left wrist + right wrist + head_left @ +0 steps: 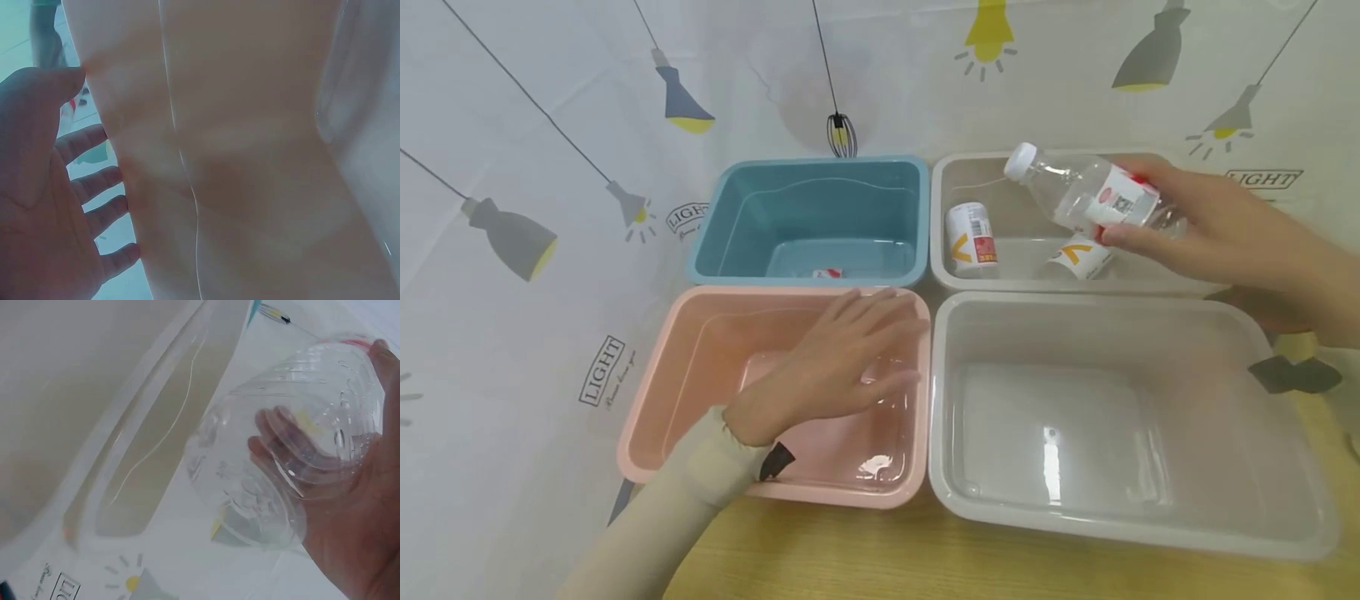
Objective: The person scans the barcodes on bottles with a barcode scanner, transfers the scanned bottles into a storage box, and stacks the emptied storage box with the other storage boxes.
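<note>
My right hand (pixel 1217 212) grips a clear plastic bottle (pixel 1052 187) around its labelled body. The bottle has a white cap and a red-and-white label, and tilts with its cap toward the left above the back-right beige bin (pixel 946 271). From the right wrist view, the base of the bottle (pixel 250 494) looks see-through, with fingers visible behind it. My left hand (pixel 842 354) spreads its fingers over the pink bin (pixel 647 408) and holds nothing. Its fingertips (pixel 112 175) appear at the bin's edge; whether they touch it I cannot tell.
Two white-labelled containers (pixel 972 237) with orange marks lie in the back-right bin. A small red-and-white item (pixel 827 272) shows in the blue bin (pixel 711 242). The larger light grey bin (pixel 951 467) stands front right. All sit on a wooden table (pixel 820 550) before a lamp-patterned backdrop (pixel 880 50).
</note>
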A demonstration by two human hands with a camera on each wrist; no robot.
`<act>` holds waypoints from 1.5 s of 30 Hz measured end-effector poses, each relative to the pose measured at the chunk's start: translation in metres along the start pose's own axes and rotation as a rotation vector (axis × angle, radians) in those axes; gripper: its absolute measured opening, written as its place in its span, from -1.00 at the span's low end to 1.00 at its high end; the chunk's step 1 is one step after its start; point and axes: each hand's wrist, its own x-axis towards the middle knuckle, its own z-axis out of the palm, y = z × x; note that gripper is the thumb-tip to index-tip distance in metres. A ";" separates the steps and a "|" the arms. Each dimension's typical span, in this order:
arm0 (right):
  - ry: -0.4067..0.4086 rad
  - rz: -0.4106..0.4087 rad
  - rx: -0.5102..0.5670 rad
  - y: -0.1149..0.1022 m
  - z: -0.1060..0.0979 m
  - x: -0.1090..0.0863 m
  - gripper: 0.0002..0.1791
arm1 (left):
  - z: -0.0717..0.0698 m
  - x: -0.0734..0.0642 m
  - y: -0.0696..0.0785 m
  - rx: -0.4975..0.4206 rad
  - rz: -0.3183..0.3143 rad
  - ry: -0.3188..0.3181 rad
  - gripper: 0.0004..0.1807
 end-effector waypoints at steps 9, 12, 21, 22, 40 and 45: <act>-0.026 -0.195 -0.010 -0.035 0.012 0.041 -0.28 | -0.001 0.000 0.003 0.008 0.003 0.001 -0.31; -0.087 -0.182 -0.012 -0.047 0.015 0.054 -0.26 | -0.001 -0.001 0.004 0.007 0.003 0.002 -0.32; -0.211 -0.235 0.124 -0.074 0.027 0.090 -0.24 | 0.001 0.001 0.006 0.010 0.006 0.008 -0.33; -0.218 -0.241 0.136 -0.076 0.028 0.094 -0.25 | 0.001 0.001 0.006 0.007 0.006 0.006 -0.32; -0.218 -0.315 0.126 -0.131 0.057 0.142 -0.07 | 0.001 -0.002 0.013 0.005 -0.015 -0.018 -0.32; -0.193 -0.309 0.090 -0.140 0.061 0.149 -0.07 | -0.001 -0.003 0.014 0.009 -0.018 -0.024 -0.31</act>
